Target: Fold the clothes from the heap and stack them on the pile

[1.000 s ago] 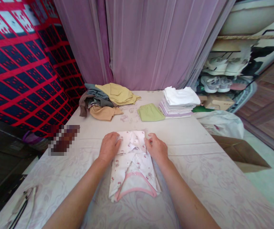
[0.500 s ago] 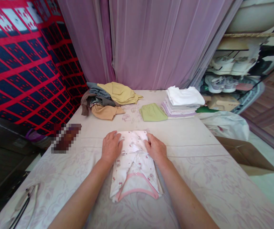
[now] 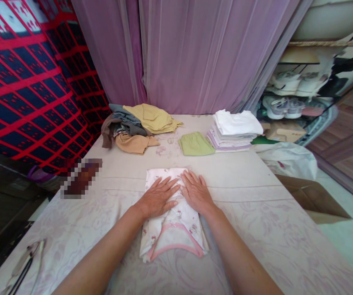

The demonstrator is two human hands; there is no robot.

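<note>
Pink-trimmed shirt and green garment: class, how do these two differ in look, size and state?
The pink-trimmed shirt is white with small printed figures; the green garment looks plain. The shirt appears larger than the green garment. The left hand and right hand lie on the shirt; neither touches the green garment. Both garments lie folded on the patterned cloth.

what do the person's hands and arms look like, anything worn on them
The left hand and right hand are bare, with no gloves, rings or watch visible. The left forearm and right forearm show no sleeves; anything higher is out of view.
</note>
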